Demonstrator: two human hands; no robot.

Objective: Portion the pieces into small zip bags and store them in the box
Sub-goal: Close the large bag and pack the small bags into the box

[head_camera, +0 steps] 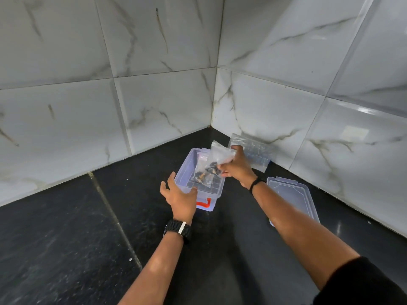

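The right hand pinches a filled zip bag that hangs directly over the open box, while the left hand, fingers loose, steadies its near-left wall.

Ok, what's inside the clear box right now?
The box holds a small zip bag of dark pieces, pinched at its top by the right hand. A gridded floor shows beneath. Anything under the bag is hidden.

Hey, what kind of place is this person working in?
Probably a home kitchen or utility corner. White marble-look wall tiles meet at a corner above a dark speckled stone counter, where a clear storage box stands with its lid off.
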